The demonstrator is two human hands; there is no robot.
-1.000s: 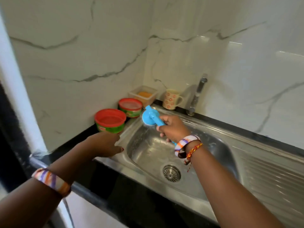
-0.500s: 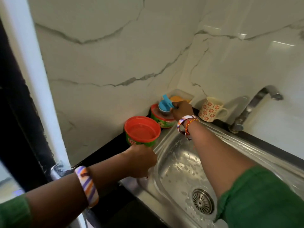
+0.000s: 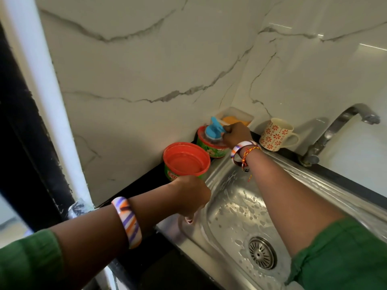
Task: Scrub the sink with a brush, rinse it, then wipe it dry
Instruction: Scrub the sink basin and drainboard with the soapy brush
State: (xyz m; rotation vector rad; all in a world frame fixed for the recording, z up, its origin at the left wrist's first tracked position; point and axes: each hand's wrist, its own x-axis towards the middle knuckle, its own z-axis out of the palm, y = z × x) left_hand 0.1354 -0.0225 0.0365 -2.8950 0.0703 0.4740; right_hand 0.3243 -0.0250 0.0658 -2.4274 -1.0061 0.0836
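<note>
**Brush goes to the soap tub**

The round blue plastic scrubbing brush (image 3: 212,130) is out of the basin now, bristles pressed down into the open green soap tub with the red rim (image 3: 211,146) at the back corner of the black desk (image 3: 146,185). My right hand (image 3: 235,133) is clamped on its handle; a second ago it was over the steel sink (image 3: 234,208). I reckon I'm reloading paste, so scrubbing isn't finished, and rinsing and wiping are still ahead. The basin shows white foam flecks around the round drain strainer (image 3: 261,253). My left hand (image 3: 191,195) rests curled on the sink's rim, just in front of the second green tub with a red lid (image 3: 186,161); whether it holds anything I can't tell. The bristles are hidden in the tub. Beyond sit a floral mug (image 3: 276,133) and the steel tap (image 3: 339,132).
</note>
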